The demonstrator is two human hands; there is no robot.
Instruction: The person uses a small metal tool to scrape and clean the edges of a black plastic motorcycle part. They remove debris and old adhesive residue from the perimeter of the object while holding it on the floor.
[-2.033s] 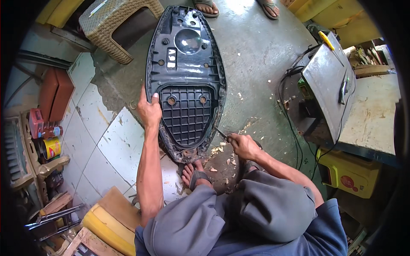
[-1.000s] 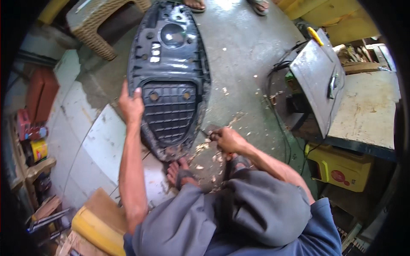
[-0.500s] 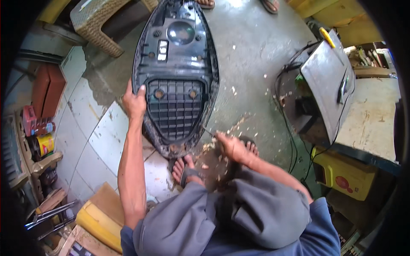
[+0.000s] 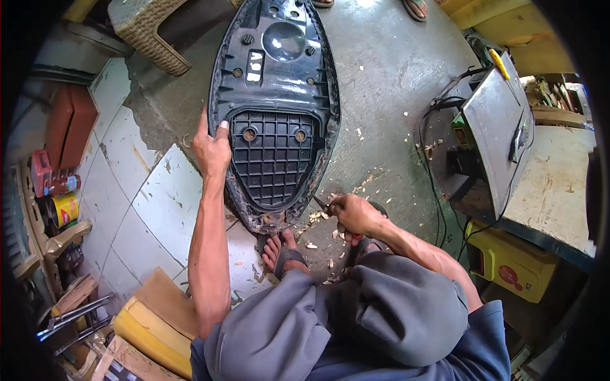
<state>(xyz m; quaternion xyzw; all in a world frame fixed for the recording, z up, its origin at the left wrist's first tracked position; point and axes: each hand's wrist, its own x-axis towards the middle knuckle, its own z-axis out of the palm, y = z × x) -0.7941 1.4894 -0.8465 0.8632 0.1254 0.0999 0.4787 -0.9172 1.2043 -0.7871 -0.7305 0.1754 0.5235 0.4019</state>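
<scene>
A long motorcycle seat (image 4: 273, 95) lies upside down in front of me, its black plastic base with a ribbed panel facing up and a worn, rough strip along its rim. My left hand (image 4: 213, 149) is closed round the left edge, its thumb on top. Low on the right, my right hand (image 4: 356, 214) is closed on a thin pointed tool (image 4: 322, 204) whose dark tip is at or just off the rim. A bit of orange shows under that hand; the fingers hide most of the handle. My sandalled foot (image 4: 274, 253) is at the seat's near end.
Pale scraps (image 4: 362, 184) litter the floor. At right stand a tilted metal panel (image 4: 495, 127) with a yellow-handled tool (image 4: 499, 63), cables (image 4: 422, 152) and a yellow box (image 4: 515, 267). A woven-pattern stool (image 4: 149, 38) is at far left; yellow foam (image 4: 149, 333) sits near left.
The tool has drawn slightly back from the rim, and my right hand has turned, showing more of its back. My left hand keeps its hold; the whole view has shifted a little.
</scene>
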